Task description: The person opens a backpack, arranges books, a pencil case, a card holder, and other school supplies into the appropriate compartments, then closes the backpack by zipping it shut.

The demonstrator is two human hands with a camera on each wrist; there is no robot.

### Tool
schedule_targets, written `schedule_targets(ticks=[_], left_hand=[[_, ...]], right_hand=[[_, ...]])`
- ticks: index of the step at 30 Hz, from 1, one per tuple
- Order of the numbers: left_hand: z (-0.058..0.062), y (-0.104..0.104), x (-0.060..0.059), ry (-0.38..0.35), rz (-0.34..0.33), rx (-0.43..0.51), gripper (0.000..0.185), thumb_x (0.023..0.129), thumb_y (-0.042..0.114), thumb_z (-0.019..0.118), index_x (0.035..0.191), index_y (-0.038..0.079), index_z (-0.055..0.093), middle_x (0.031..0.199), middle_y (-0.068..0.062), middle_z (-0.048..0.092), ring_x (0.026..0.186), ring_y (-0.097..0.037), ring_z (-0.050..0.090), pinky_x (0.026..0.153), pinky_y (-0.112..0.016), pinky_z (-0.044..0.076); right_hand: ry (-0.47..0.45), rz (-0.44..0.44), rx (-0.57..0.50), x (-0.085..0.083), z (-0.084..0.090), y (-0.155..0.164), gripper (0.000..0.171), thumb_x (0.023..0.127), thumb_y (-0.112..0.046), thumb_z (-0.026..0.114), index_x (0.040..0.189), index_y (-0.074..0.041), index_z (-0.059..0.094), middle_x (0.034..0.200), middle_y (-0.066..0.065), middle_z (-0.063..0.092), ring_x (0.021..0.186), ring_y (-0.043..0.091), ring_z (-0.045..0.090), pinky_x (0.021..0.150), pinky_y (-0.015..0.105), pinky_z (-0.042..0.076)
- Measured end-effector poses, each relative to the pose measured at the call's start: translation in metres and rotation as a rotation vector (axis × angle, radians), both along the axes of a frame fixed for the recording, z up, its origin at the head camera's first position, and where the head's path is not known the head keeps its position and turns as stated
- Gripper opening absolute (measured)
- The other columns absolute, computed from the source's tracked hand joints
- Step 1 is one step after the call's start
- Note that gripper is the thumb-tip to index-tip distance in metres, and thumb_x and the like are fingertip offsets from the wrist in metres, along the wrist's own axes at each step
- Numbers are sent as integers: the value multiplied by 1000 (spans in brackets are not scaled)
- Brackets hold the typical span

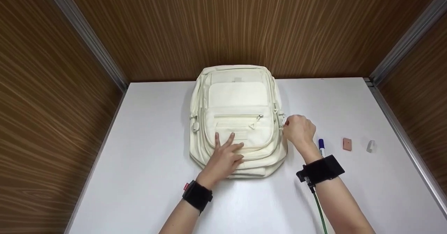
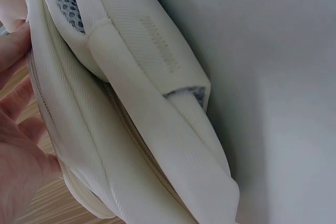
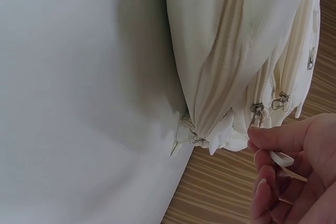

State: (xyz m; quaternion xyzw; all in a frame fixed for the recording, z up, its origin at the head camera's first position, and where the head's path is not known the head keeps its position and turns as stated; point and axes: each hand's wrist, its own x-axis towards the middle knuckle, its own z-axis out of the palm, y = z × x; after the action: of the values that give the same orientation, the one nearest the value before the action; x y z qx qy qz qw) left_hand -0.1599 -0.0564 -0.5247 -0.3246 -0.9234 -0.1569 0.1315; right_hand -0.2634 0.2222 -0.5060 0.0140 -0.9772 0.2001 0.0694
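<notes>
A cream backpack point(image 1: 239, 94) lies on the white table, its front pockets facing up. My left hand point(image 1: 223, 159) rests on the lower front pocket with its fingers spread; the left wrist view shows those fingers point(image 2: 18, 98) against the bag's edge. At the bag's right side, my right hand point(image 1: 299, 129) pinches a zipper pull point(image 3: 282, 159) between thumb and curled fingers. The pull's pale end sticks out from the grip. Its metal slider point(image 3: 256, 108) sits on a side zipper, and another slider point(image 3: 282, 99) is close by.
Right of the bag are a blue-capped marker point(image 1: 321, 144), partly hidden by my right wrist, a small pink block point(image 1: 347, 144) and a small translucent grey piece point(image 1: 371, 146). Wood-grain panels point(image 1: 241, 24) enclose the table point(image 1: 146, 129) at the back and sides. A green cable point(image 1: 319, 206) trails from the right wristband.
</notes>
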Motion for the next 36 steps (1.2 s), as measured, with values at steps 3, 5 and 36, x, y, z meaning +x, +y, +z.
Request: schedule_targets(ticks=[3, 5, 36], left_hand=[[0, 0, 0, -4, 2, -1, 7, 87, 29, 74, 87, 22, 78, 131, -3, 62, 136, -39, 37, 104, -75, 6], [0, -1, 1, -5, 4, -3, 7, 87, 29, 74, 87, 22, 78, 131, -3, 62, 136, -39, 38, 104, -75, 6], [3, -2, 1, -8, -12, 13, 7, 87, 27, 74, 85, 21, 78, 130, -4, 62, 136, -40, 37, 103, -75, 7]], right_hand=[[6, -5, 2, -8, 1, -1, 18, 77, -6, 58, 61, -11, 65, 67, 11, 64, 59, 34, 59, 49, 47, 43], [9, -1, 6, -14, 2, -2, 18, 77, -5, 58, 61, -10, 65, 65, 11, 63, 57, 32, 58, 49, 46, 43], [46, -81, 32, -78, 16, -15, 25, 85, -7, 50, 62, -7, 60, 73, 15, 63, 67, 38, 62, 56, 52, 47]])
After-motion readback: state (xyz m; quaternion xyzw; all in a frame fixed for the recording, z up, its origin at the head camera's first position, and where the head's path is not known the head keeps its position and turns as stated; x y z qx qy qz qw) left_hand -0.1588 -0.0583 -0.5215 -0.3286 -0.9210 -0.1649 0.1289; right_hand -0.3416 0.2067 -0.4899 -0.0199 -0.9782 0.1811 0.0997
